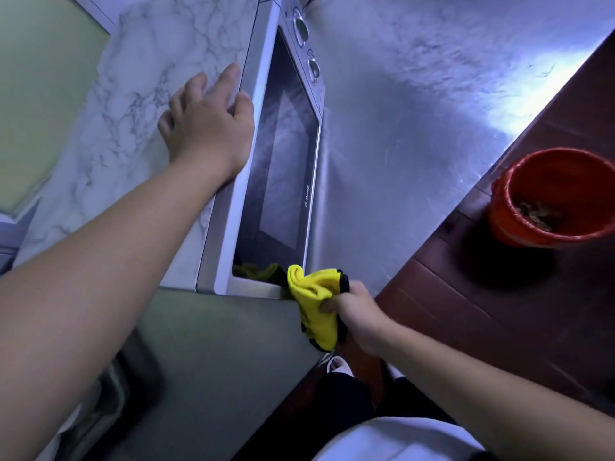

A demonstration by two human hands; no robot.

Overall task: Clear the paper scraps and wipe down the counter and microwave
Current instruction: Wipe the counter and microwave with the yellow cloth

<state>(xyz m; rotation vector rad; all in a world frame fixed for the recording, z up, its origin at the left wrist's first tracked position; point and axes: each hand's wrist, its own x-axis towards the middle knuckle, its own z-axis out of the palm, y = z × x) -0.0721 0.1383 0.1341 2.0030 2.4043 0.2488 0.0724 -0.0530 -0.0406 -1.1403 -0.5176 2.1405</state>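
Silver-fronted microwave with a dark glass door (279, 168) stands on the brushed steel counter (399, 128). It is a rigid, heavy box that should stay put under rubbing, though its smooth glass will likely show streaks. The left hand (206, 124) lies flat on the marble-patterned surface just behind the microwave's front frame, fingers slightly spread and thumb against the frame edge, apparently bracing. At the microwave door's near lower corner, the right hand (359, 314) pinches a soft yellow cloth with black edging (312, 304), fingers curled round the bunched folds. The cloth is light and limp, so it is best held wadded in the palm for firm pressure. Well apart from the microwave, beyond the counter edge, sits a red lined bucket (502, 224).
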